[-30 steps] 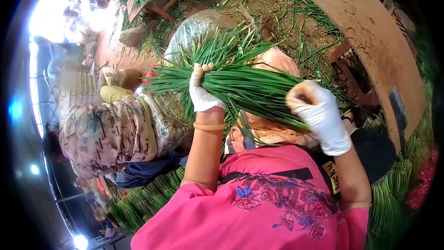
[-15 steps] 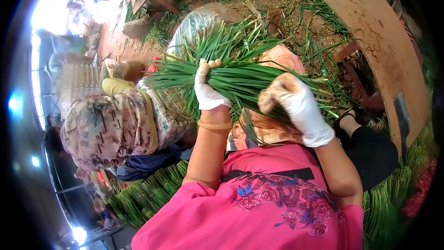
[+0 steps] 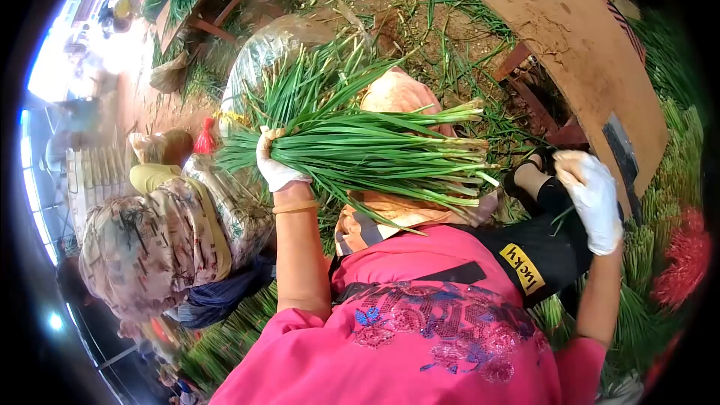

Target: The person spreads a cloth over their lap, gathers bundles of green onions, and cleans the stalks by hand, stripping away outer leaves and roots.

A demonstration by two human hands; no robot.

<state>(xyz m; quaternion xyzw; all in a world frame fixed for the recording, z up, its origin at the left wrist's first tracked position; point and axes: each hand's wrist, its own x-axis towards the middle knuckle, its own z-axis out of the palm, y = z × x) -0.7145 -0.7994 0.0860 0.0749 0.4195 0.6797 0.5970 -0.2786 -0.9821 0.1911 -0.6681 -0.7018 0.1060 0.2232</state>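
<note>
My left hand, in a white glove with bare fingertips, is wrapped round the leafy part of a thick bunch of garlic chives. The bunch lies across my lap over an orange cloth, its pale cut ends to the right. Off to the right, my right hand, gloved too, is over my black trouser leg with its fingers curled in. A thin chive leaf pokes out beside its palm; the inside of the fist is hidden. More loose chives lie just beyond the bunch.
A tilted wooden board on legs stands to the right. Chive scraps litter the ground ahead. A person in a patterned top sits close on my left, by a clear plastic bag. Red ties and standing chives are at far right.
My right hand has moved away from the bunch, out to the right and down. My left hand still grips the chives. The whole view has shifted, so things sit further left.
</note>
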